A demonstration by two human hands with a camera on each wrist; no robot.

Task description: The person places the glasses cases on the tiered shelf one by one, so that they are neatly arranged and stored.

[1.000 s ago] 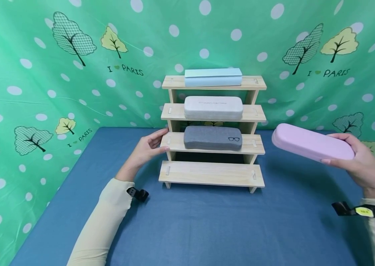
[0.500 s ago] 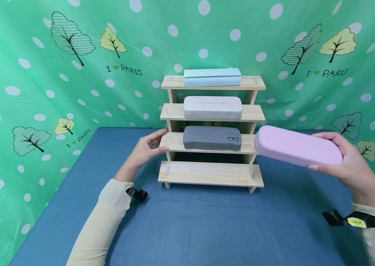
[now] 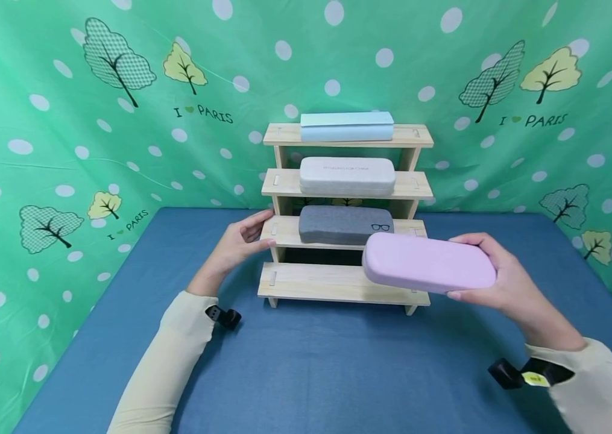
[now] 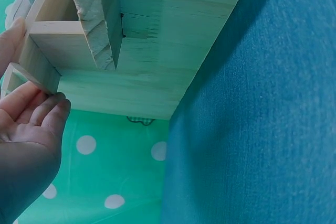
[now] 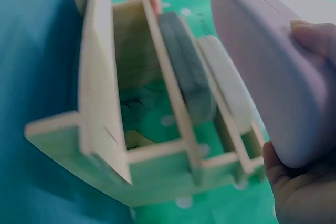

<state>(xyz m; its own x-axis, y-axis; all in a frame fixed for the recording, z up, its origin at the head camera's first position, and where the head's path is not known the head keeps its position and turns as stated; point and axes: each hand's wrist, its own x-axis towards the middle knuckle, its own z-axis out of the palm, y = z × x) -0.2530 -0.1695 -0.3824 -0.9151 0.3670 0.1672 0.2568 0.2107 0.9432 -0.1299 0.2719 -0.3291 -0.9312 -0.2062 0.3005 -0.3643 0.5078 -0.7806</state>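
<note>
A lilac glasses case [image 3: 428, 263] is in my right hand [image 3: 492, 274], thumb on one side and fingers on the other at its right end. It hangs in front of the rack's right side, overlapping the lowest shelf in the head view. My left hand [image 3: 237, 244] grips the left end of the wooden tiered rack [image 3: 316, 282], thumb on the second shelf from the bottom. In the left wrist view its fingers [image 4: 50, 111] bend against the side panel. On the rack, a dark grey glasses case [image 3: 338, 225], a white one [image 3: 347, 176] and a light blue one [image 3: 347, 126] each occupy a shelf.
A blue cloth [image 3: 306, 367] covers the table under the rack. Behind hangs a green dotted curtain [image 3: 219, 48] printed with trees. Black wrist cameras sit on both sleeves, the right one [image 3: 506, 372] low over the cloth.
My right hand has carried the lilac glasses case leftward and somewhat down, from beside the rack to in front of its right part, and the case has levelled out. My left hand stays put.
</note>
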